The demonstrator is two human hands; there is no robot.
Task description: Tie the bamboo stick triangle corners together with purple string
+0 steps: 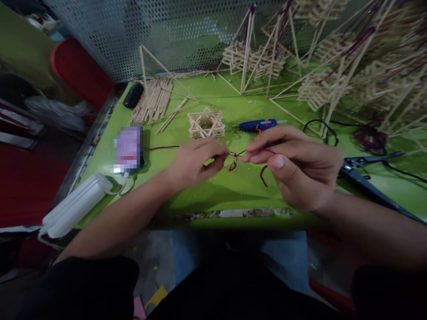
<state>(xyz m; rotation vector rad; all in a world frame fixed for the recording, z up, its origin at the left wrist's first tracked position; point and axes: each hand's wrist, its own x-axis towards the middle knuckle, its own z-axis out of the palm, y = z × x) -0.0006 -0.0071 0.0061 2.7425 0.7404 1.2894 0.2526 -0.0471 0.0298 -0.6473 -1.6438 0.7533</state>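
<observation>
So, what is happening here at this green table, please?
A person holds a dark purple string between both hands above the green table. The left hand and the right hand pinch it close together, where it looks looped or knotted. Behind them lie a small star-shaped stick frame and a blue glue gun. Black cutters rest at the right.

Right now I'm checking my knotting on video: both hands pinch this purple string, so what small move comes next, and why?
Probably draw the two hands slowly apart to snug the loop. The left hand and right hand each pinch the purple string, which forms a small loose tangle between the fingertips, with one short end dangling below the right hand. The loop looks slack, so gentle tension seems the likely step.
</observation>
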